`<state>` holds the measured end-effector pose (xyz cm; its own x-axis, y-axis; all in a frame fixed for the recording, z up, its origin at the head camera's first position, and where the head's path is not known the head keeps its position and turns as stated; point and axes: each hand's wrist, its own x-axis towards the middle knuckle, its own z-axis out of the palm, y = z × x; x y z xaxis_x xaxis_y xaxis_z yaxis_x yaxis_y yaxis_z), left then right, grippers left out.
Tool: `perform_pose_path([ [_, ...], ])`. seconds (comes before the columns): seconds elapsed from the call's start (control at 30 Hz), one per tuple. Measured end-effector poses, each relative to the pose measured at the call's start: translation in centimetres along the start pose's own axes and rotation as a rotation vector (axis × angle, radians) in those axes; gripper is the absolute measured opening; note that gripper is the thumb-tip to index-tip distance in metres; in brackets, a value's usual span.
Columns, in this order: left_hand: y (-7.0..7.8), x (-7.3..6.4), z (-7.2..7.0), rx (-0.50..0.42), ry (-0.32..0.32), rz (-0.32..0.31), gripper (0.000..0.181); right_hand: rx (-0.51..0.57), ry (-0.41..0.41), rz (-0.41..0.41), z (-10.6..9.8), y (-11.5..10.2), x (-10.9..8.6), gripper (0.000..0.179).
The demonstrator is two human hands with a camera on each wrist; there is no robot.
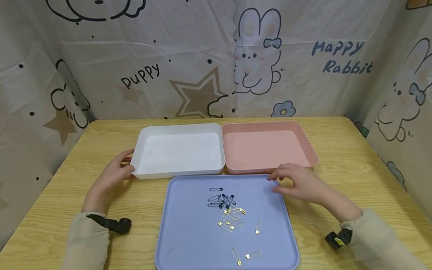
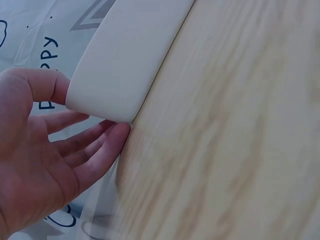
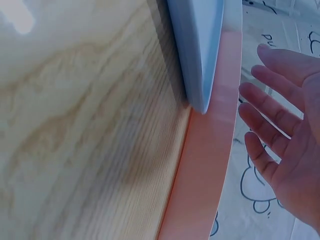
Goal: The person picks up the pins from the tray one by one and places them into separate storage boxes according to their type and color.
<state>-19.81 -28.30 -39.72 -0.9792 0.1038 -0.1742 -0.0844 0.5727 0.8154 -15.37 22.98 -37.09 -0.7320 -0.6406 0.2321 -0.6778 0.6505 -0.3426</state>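
My left hand (image 1: 113, 173) is at the front left corner of the white tray (image 1: 178, 173); in the left wrist view its thumb and fingertips touch the corner's wall. My right hand (image 1: 300, 181) hovers over the back right corner of the blue tray (image 1: 191, 255), fingers spread and holding nothing. In the right wrist view it is beside the pink tray's wall (image 3: 205, 175). On the blue tray lie a cluster of black safety pins (image 1: 225, 200) and, nearer me, several gold safety pins (image 1: 230, 216), some apart from the rest.
The white tray and the pink tray (image 1: 270, 145) stand side by side behind the blue one, with nothing inside either. All three rest on a wooden table (image 1: 127, 241). A printed cloth (image 1: 198, 44) hangs at the back and sides.
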Motion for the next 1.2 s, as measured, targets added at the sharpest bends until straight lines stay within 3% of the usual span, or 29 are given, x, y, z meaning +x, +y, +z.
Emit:
perform_pose_path([
  [0.3, -0.3, -0.2, -0.9, 0.009, -0.108, 0.067, 0.069, -0.003, -0.164, -0.093, 0.7, -1.5, 0.2, 0.024],
  [0.6, -0.8, -0.3, -1.5, -0.001, -0.159, 0.139, 0.071, 0.075, -0.290, -0.163, 1.6, -2.1, 0.0, 0.033],
  [0.9, -1.0, -0.4, -1.8, -0.014, -0.179, 0.108, 0.073, 0.140, -0.305, -0.231, 2.6, -2.5, -0.2, 0.027],
  [1.2, -1.0, -0.4, -1.8, -0.013, -0.183, 0.119, 0.071, 0.210, -0.323, -0.253, 3.5, -2.7, -0.3, 0.018],
])
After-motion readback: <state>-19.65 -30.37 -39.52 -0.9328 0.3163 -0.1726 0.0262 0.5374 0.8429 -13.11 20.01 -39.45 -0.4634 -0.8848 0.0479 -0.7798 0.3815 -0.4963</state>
